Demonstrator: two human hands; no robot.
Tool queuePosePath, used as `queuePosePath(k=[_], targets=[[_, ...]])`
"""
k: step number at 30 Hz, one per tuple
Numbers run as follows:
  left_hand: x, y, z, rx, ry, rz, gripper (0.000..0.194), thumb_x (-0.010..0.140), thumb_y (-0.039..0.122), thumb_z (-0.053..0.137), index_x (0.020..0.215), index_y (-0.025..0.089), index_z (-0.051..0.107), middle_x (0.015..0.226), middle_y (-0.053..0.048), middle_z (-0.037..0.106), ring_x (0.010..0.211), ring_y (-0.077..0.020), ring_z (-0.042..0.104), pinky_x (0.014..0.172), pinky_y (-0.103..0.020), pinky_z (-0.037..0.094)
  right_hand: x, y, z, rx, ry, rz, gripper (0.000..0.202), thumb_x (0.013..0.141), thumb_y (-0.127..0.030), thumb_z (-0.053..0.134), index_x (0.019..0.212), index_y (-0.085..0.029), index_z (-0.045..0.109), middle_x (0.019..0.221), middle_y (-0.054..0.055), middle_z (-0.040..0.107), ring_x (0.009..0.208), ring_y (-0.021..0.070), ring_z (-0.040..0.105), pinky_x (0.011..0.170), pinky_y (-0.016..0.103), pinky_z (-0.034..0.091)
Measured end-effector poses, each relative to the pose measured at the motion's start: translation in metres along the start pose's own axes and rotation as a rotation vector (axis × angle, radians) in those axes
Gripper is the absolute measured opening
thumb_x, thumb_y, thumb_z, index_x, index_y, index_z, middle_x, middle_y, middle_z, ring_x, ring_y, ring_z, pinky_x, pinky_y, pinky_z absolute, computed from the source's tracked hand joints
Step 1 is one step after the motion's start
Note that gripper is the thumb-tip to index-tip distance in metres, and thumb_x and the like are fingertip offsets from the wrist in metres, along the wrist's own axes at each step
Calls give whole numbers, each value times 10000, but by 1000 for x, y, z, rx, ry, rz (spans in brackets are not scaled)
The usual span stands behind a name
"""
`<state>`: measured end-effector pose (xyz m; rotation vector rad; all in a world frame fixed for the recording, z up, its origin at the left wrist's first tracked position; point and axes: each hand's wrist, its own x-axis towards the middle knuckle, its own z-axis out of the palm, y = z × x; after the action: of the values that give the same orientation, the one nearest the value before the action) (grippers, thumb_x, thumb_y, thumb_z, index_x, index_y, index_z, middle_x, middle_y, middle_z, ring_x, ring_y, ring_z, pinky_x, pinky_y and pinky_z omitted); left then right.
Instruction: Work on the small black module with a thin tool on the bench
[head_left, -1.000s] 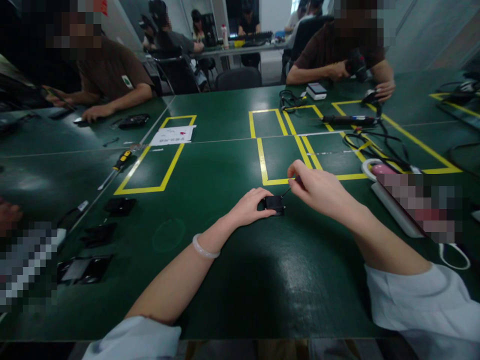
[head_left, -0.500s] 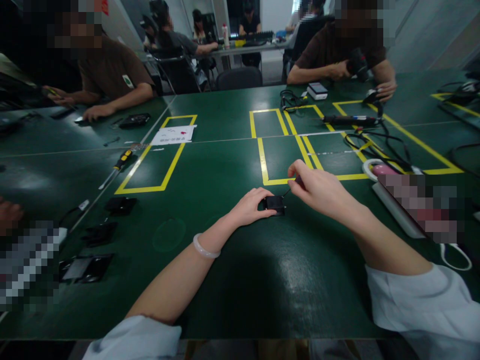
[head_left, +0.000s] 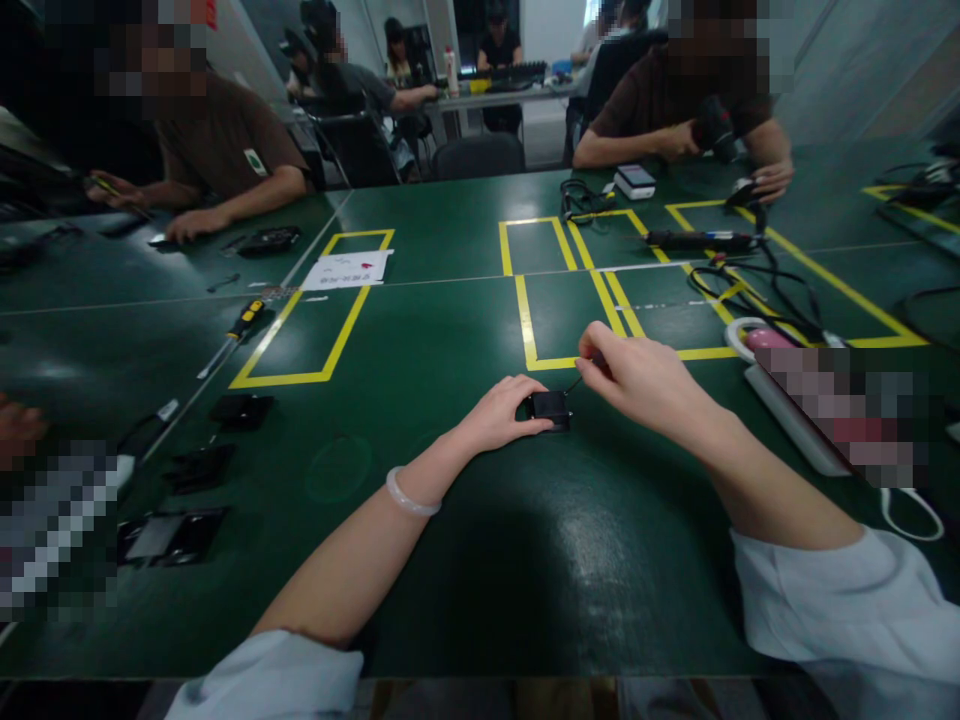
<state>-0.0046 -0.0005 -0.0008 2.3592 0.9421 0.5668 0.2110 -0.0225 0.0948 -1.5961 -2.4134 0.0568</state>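
Note:
A small black box-shaped part [head_left: 550, 409] with tiny metal bits at its sides lies on the green table [head_left: 450, 560]. My left hand [head_left: 508, 413] is closed around its left end, thumb at the near side and fingers at the far side. In my right hand [head_left: 619, 372] a small screwdriver [head_left: 574, 384] is gripped; the fingers hide most of its dark handle. Its thin shaft slants down to the left, with the tip at the part's far right corner. Whether the tip sits in a screw is too small to tell.
Left of my arm lie several black parts [head_left: 241, 410] and a yellow-black screwdriver [head_left: 246, 320]. Yellow tape [head_left: 330, 350] marks rectangles, one with a paper label [head_left: 349, 270]. Right are a pen-shaped black tool [head_left: 701, 241], cables [head_left: 787, 295] and a phone-like object [head_left: 832, 410]. Co-workers sit opposite.
Almost nothing differs. My right hand has shifted very slightly on the screwdriver, while my left hand and the black part stay in place.

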Motion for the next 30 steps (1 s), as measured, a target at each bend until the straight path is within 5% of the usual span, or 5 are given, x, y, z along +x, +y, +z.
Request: queuePosePath(k=[11,30], targets=[[0,0,0,5,-7,-17,387,847,462,622,1137,211,565,1092,-69,604,1025,-238,545,897,-358,432,0,-2,-1,-5,-19,-3,231,933,-334,349,1070,-202,479,789,40,680,645,189,592,541,277,273],[0,-1,1,10,0,2,385,848,459,625,1133,207,566,1102,-68,601,1020,-233,540,891,-349,428,0,-1,-1,-30,-57,5,256,945,-429,358,975,-217,496,725,31,649,642,196,588,531,269,247]])
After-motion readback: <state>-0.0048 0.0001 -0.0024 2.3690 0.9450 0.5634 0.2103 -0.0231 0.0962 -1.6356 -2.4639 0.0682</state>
